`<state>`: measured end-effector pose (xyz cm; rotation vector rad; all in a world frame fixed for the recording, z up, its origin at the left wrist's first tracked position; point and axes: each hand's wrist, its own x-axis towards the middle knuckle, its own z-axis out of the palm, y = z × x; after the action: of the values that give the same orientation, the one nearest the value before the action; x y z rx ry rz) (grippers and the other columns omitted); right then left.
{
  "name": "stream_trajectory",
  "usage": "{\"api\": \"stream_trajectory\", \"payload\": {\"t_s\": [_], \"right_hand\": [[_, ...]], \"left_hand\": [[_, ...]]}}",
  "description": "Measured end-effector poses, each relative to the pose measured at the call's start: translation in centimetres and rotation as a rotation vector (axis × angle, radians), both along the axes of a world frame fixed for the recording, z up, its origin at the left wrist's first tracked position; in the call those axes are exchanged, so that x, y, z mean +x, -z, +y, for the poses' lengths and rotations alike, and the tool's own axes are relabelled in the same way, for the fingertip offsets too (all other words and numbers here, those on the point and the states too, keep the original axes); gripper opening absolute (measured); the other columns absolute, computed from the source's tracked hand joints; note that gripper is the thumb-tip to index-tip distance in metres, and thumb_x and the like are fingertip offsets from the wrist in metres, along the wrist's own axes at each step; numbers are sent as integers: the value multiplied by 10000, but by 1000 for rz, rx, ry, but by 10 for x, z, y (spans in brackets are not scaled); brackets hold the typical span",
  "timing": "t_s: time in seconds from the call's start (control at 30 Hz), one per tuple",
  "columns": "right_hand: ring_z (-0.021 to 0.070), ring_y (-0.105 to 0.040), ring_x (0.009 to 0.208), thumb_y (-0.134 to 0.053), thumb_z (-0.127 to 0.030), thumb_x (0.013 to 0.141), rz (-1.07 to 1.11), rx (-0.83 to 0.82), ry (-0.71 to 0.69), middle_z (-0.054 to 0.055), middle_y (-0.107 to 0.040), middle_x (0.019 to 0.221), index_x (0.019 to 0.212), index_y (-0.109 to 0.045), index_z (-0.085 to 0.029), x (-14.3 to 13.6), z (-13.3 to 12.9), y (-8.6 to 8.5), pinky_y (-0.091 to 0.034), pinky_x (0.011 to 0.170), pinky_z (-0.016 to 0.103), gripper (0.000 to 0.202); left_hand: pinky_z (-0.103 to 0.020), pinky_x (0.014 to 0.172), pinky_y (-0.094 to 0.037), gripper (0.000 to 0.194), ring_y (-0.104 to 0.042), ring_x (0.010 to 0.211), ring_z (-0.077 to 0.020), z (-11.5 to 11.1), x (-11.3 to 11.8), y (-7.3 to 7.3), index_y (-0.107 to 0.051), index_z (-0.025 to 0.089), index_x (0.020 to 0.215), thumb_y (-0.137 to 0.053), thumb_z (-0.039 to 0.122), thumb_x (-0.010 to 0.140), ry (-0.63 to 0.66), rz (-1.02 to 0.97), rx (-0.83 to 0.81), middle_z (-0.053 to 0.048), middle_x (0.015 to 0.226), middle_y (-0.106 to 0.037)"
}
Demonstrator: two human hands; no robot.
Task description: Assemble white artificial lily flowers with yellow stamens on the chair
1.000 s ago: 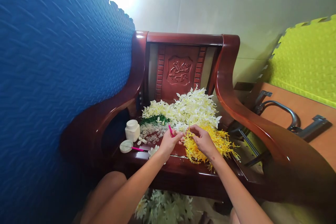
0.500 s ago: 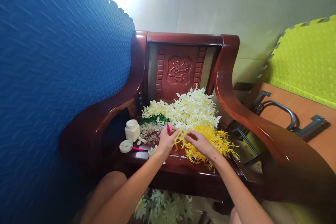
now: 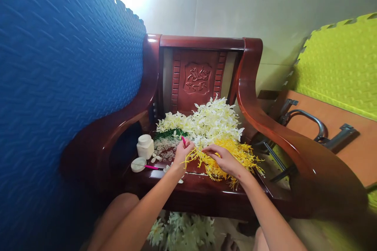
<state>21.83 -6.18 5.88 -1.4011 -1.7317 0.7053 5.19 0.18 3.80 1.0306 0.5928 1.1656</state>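
My left hand (image 3: 182, 156) is closed over the chair seat. A slim pink stick (image 3: 183, 140) pokes up from its fingers, and a spray of yellow artificial flower stamens (image 3: 191, 157) fans out from the same grip. Facing it, my right hand (image 3: 224, 160) has its fingers drawn together at the tips of these strands; what they pinch is too small to make out. Below and behind that hand spreads a heap of yellow stamens (image 3: 246, 160). White artificial blossoms (image 3: 216, 119) are piled behind both hands.
Left on the wooden chair (image 3: 203, 194) stand a white jar (image 3: 145, 147) and its lid (image 3: 138, 164), with a pink-handled brush (image 3: 151, 167) across it. Small clear rings (image 3: 165, 150) and green pieces (image 3: 167, 134) lie nearby. More white flowers (image 3: 182, 231) are below the seat.
The view has shifted slightly, so everything sits a little further left. My hands have drawn slightly apart, with the yellow stamens still in my left hand.
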Motion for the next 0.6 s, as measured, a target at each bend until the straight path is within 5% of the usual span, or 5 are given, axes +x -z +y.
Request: {"api": "stream_trajectory", "payload": {"t_s": [0.23, 0.43, 0.6], "right_hand": [[210, -677, 918, -592, -280, 820, 20, 17, 96, 44, -730, 948, 1061, -665, -236, 2, -1, -1, -499, 882, 379, 255], [201, -671, 831, -668, -353, 744, 156, -30, 170, 31, -723, 836, 845, -693, -206, 6, 4, -2, -498, 820, 340, 180], [185, -636, 784, -677, -399, 737, 175, -40, 127, 14, -702, 771, 779, -703, -197, 5, 4, 1, -480, 784, 314, 208]], "left_hand": [[-210, 537, -318, 269, -391, 546, -73, -3, -2, -4, -339, 197, 660, -608, 212, 663, 94, 1, 32, 49, 633, -423], [-217, 593, -358, 266, -410, 599, -87, -10, -2, -8, -341, 200, 682, -602, 150, 675, 258, 42, 200, 35, 672, -484], [-226, 556, -378, 349, -447, 548, -98, -11, 2, 2, -377, 203, 695, -656, 395, 776, 226, 169, 174, 57, 586, -429]]}}
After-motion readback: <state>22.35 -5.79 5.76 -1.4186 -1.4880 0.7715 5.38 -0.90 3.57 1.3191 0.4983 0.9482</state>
